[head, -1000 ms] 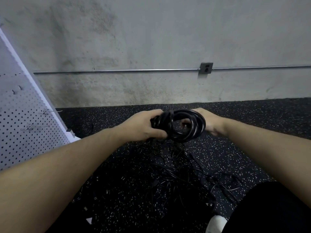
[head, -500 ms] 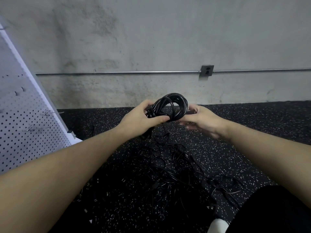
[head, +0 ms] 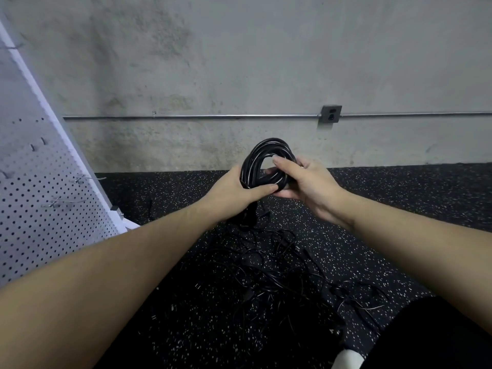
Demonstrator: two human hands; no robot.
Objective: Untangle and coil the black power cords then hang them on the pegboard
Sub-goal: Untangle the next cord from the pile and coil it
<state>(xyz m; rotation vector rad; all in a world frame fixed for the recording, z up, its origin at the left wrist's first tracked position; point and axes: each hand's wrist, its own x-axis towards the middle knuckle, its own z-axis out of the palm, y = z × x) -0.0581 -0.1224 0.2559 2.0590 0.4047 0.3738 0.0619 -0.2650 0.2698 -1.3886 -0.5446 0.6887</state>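
Observation:
A coiled black power cord (head: 259, 155) stands upright as a loop between my hands, in front of the concrete wall. My left hand (head: 234, 193) grips the coil's lower left side, thumb laid across the strands. My right hand (head: 306, 182) grips its right side, with fingers curled over the top of the strands. A loose end of the cord (head: 251, 214) hangs down below my left hand. On the floor beneath lies a tangle of black cords (head: 279, 272). The white pegboard (head: 40, 198) leans at the left, with a few metal hooks (head: 87, 179) sticking out.
The floor is black speckled rubber (head: 399, 198). A metal conduit with an outlet box (head: 331, 114) runs along the grey wall. My dark-clad leg (head: 431, 334) and a white shoe tip (head: 347, 359) sit at the lower right.
The coil has turned from lying flat to standing upright and has risen. My right hand went from beside the coil to gripping its right side. The camera view tilted up slightly.

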